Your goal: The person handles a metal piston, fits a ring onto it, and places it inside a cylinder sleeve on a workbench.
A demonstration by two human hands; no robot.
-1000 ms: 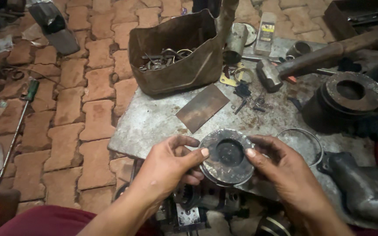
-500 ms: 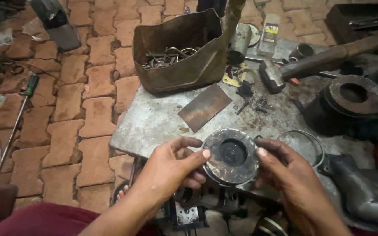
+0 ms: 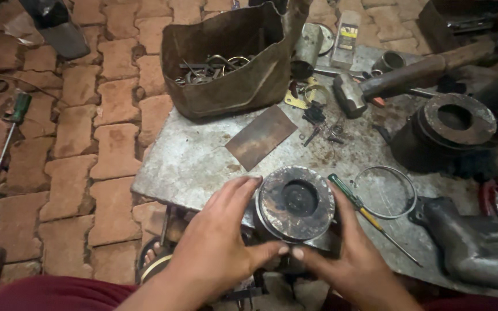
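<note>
A round, sooty metal piston [image 3: 296,201] with a recessed crown stands at the near edge of a steel plate table [image 3: 203,161]. My left hand [image 3: 220,247] wraps its left side, thumb reaching under the front. My right hand [image 3: 353,262] cups its right and lower side, thumb tip meeting the left thumb below the piston. Both hands grip the piston together.
A green-handled screwdriver [image 3: 364,216] and a thin metal ring [image 3: 385,192] lie just right of the piston. A rusty flat plate [image 3: 260,137], a worn bag of tools [image 3: 226,63], a hammer [image 3: 393,80], a dark cylinder sleeve [image 3: 445,129] and a cast pipe [image 3: 474,242] share the table. Brick paving lies left.
The piston has come lower and nearer to me. My hands have slid from its sides to grip lower, with the thumbs meeting beneath it.
</note>
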